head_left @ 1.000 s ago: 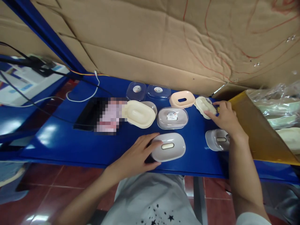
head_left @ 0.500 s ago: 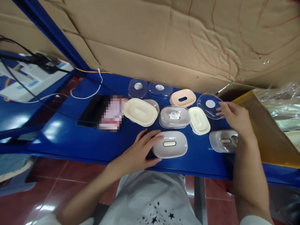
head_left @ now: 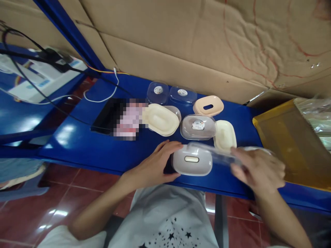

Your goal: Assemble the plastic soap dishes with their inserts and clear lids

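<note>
A grey oval box (head_left: 192, 167) with a pill-shaped cream slot lies near the table's front edge. My left hand (head_left: 157, 163) grips its left end between thumb and fingers. My right hand (head_left: 256, 168) is closed on a clear lid (head_left: 216, 151), blurred by motion, tilted with its far end over the grey box's back edge. Behind stand a grey box under a clear cover with a label (head_left: 198, 132), a cream tray (head_left: 224, 136), another cream tray (head_left: 162, 120) on a grey piece, and a peach box (head_left: 208, 106). My right hand partly hides another piece (head_left: 256, 149).
Two clear lids (head_left: 157, 93) with stickers lie at the back of the blue table (head_left: 103, 155). A dark, partly pixelated item (head_left: 103, 119) is at left, beside cables and a power strip (head_left: 46, 86). A carton (head_left: 287, 137) with plastic bags stands at right.
My right hand has lifted the clear lid from the back right and brought it forward and left to the grey box. My left hand keeps its hold. The camera view has shifted slightly.
</note>
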Tool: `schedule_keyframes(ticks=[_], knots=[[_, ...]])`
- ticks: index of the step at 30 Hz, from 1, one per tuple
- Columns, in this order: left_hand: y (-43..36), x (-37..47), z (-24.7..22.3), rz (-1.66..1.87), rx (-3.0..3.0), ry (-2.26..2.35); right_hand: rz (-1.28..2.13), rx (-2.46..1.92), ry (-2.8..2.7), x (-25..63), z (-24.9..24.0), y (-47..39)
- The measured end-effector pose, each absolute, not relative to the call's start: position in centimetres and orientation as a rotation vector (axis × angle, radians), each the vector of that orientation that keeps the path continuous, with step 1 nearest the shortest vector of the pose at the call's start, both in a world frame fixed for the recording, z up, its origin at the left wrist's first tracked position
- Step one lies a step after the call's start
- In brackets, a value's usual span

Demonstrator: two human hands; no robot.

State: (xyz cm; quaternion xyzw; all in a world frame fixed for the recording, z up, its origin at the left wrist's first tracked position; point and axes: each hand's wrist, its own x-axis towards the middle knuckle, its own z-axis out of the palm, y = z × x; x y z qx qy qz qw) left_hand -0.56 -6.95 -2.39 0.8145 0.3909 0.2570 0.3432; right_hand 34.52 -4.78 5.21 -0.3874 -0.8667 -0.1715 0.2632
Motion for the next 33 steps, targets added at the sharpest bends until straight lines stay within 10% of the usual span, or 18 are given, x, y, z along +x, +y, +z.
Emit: schedule_keyframes(ticks=[15,33], knots=[[-6.8,-0.5,-2.6,0.652,2.238,0.882,-0.598,-0.531,-2.499,33.2,2.0,-5.5],[-6.8,-0.6,-2.3,0.654,2.286,0.906,0.285,-0.809,-2.423,32.7,-1.9,-9.6]])
